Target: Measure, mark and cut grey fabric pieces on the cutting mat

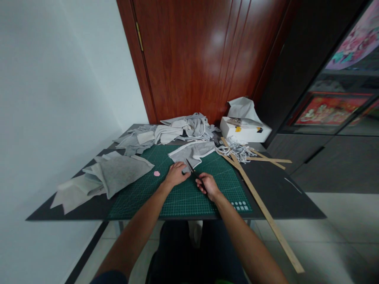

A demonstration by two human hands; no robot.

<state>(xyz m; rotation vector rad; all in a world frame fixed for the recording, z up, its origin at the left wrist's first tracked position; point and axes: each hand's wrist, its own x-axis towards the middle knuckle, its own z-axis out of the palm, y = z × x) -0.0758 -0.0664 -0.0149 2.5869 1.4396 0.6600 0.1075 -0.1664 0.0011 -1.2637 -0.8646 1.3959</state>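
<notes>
My right hand (208,184) is closed round the handles of a pair of black scissors (193,170). The scissors point up and to the left, with their blades over a grey fabric piece (194,152) edged in white. At the near left end of that fabric, my left hand (177,174) grips its edge, thumb toward the scissors; the fingertips are partly hidden. Beneath both hands lies a green cutting mat (180,203) with a grid. A small pink piece (156,173) rests on the mat, left of my left hand.
Folded grey fabric (124,173) overlaps the mat's left side, and a fabric heap (183,128) lies at the back. Thin offcuts (238,149) lie near crossed wooden rulers. One long ruler (266,215) overhangs the front edge. A white box (245,130) stands at the back right.
</notes>
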